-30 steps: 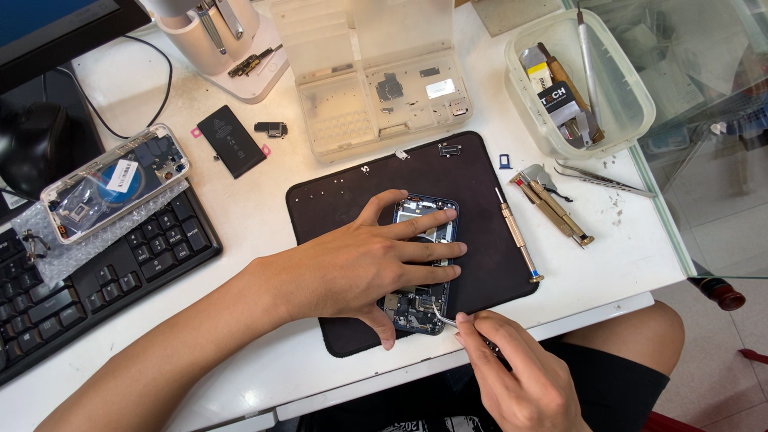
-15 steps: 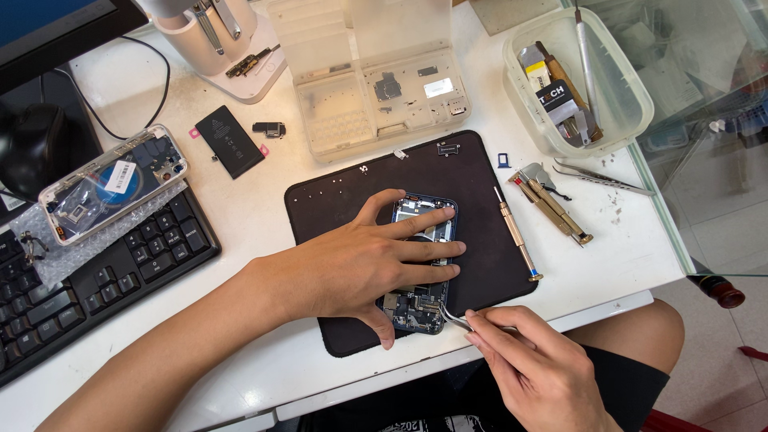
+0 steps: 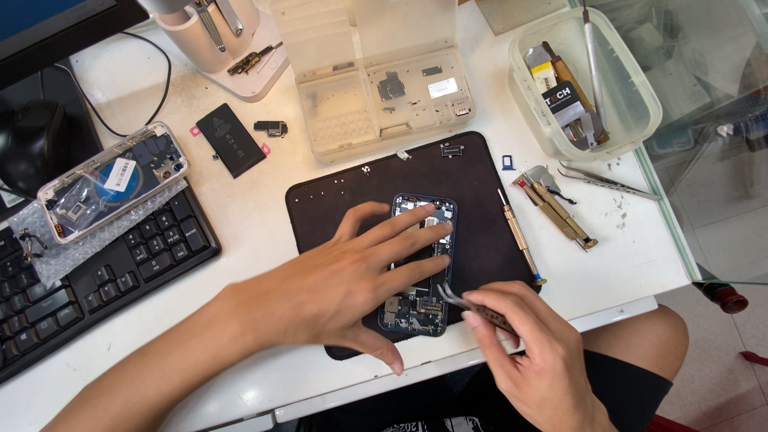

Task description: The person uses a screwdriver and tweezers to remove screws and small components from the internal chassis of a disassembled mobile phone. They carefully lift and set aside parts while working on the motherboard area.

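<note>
An opened phone (image 3: 422,308) lies face down on a black work mat (image 3: 472,184), its inner boards showing. My left hand (image 3: 352,280) lies flat across the phone's middle, fingers spread, pressing it to the mat. My right hand (image 3: 528,352) is closed on metal tweezers (image 3: 464,302), whose tips touch the phone's lower right edge.
A screwdriver (image 3: 520,236) lies on the mat's right edge. Behind the mat: a clear parts box (image 3: 376,96), a black battery (image 3: 230,140), another opened phone (image 3: 112,180) on a keyboard (image 3: 104,272). At right: a plastic tub of tools (image 3: 584,80), loose tools (image 3: 556,208), the table's edge.
My right hand has moved up from the table's front edge and brought the tweezers' tips to the phone's lower right. The left hand has stayed on the phone.
</note>
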